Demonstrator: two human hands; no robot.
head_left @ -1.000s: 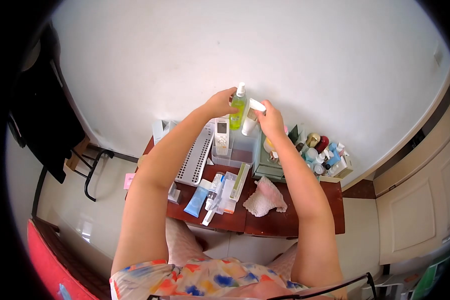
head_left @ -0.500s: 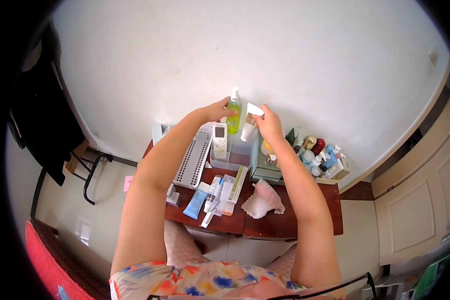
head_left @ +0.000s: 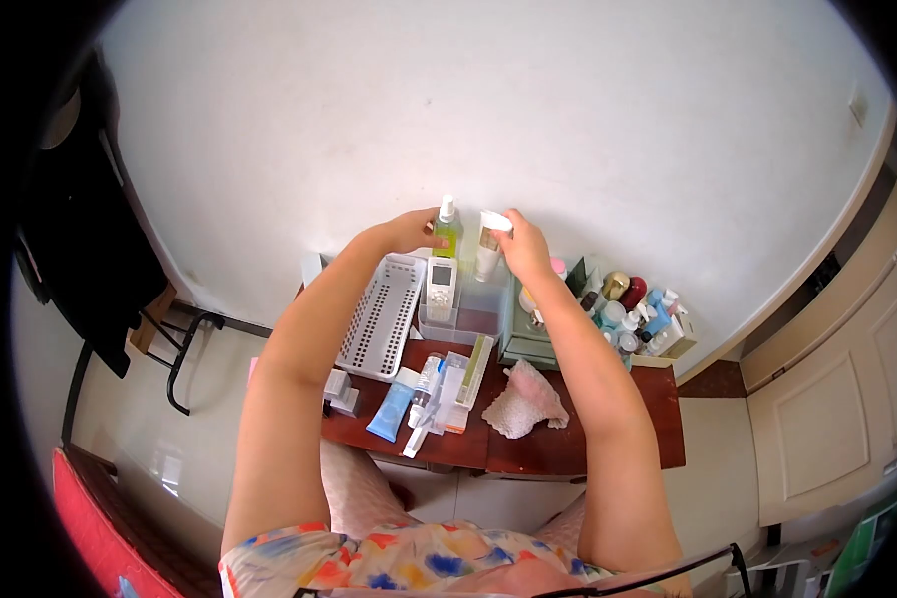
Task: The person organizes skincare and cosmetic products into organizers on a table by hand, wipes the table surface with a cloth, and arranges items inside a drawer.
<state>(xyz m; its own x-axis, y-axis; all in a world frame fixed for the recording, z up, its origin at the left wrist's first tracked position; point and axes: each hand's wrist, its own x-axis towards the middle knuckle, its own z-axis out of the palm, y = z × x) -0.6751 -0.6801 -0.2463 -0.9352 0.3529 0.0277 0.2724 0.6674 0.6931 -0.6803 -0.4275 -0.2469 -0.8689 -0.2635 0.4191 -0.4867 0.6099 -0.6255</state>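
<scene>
My left hand (head_left: 416, 231) grips a spray bottle (head_left: 446, 239) of yellow-green liquid with a white top, upright at the back of a clear plastic organizer box (head_left: 480, 317). Its lower part is hidden behind a white remote control (head_left: 441, 289) that stands in the box. In my right hand (head_left: 524, 245) is a white squeeze tube (head_left: 487, 257), pinched near its upper end and held over the box's back right part. Left of the box lies a white perforated basket (head_left: 381, 317).
On the red-brown table (head_left: 608, 429) lie a blue tube (head_left: 393, 409), a small bottle (head_left: 426, 384), slim boxes (head_left: 474, 369) and a crumpled pink cloth (head_left: 528, 401). A green drawer box (head_left: 528, 344) and a bin of several cosmetics bottles (head_left: 633, 314) stand at right.
The spray bottle has moved left and lower, behind the remote control, with my left hand. My right hand has shifted the white tube slightly left.
</scene>
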